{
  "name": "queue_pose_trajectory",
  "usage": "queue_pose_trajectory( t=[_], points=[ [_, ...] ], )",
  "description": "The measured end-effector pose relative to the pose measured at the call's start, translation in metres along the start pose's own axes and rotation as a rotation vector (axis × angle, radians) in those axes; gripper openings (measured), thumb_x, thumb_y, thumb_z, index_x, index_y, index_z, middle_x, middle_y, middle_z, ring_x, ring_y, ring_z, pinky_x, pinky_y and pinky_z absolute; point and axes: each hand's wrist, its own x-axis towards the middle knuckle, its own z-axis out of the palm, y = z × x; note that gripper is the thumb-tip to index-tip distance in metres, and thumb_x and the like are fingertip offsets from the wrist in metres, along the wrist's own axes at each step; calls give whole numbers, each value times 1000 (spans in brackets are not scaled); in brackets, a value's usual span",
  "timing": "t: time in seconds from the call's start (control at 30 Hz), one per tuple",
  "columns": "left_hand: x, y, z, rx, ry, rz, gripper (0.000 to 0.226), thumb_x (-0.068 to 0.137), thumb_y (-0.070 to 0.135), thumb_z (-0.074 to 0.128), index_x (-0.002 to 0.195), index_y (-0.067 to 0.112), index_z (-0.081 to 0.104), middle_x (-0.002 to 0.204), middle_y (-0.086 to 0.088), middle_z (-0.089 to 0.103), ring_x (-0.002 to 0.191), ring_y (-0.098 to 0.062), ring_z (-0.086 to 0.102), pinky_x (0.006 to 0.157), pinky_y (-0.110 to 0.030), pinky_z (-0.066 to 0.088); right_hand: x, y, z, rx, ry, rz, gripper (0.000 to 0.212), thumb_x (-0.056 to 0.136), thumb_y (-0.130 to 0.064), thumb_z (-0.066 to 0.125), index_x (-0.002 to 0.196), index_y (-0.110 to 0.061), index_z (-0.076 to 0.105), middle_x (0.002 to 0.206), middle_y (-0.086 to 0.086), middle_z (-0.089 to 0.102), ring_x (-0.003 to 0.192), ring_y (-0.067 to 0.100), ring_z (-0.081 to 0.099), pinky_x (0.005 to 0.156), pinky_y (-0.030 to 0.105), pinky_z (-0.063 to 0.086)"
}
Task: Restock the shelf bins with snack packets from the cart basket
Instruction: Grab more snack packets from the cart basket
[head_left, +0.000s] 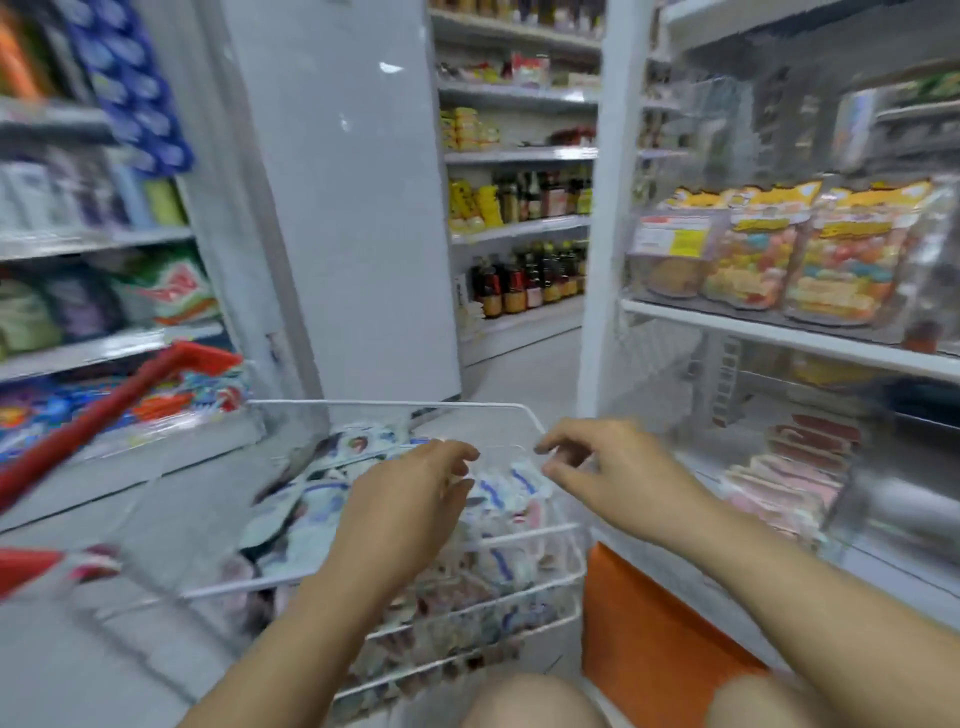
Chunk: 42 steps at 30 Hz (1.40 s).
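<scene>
A white wire cart basket (395, 404) stands in front of me, heaped with small white-and-blue snack packets (322, 499). My left hand (405, 493) hovers palm down over the packets near the basket's middle, fingers loosely bent, holding nothing. My right hand (608, 462) reaches in over the basket's right rim, fingers loosely curled and empty, just above the packets. The picture is blurred. To the right, a clear shelf bin (831, 499) on the low shelf holds pink packets (789, 478).
A white shelf unit (779, 338) on the right carries bags of colourful snacks (831, 260). An orange stool or box (660, 639) sits beside the basket. Red cart handles (104, 410) lie at the left, before shelves of goods. An aisle with bottles (524, 280) runs ahead.
</scene>
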Motion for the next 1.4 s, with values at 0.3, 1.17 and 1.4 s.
queue_pose_trajectory(
  t=[0.3,1.17,1.4],
  points=[
    [-42,-85,-66,302,-61,-189,38,97,38,53,135,38,48,132,12,59,110,-21,64,85,-32,48,62,-78,103,76,-222,-123,17,87,-32,68,103,-27,71,73,-11,59,75,10,58,76,31,51],
    [-47,-77,-46,347,-297,-296,33,107,28,29,135,22,44,127,-7,56,110,-33,57,74,-38,28,204,-110,220,-434,-334,-372,45,94,-25,60,138,-27,51,130,5,55,120,31,53,87,39,48],
    [-48,-76,-48,356,-283,-271,31,106,27,30,133,23,45,125,-6,58,108,-33,59,74,-37,28,193,-107,194,-554,93,-683,6,85,-22,70,87,-21,76,83,-1,64,83,28,56,67,35,36]
  ],
)
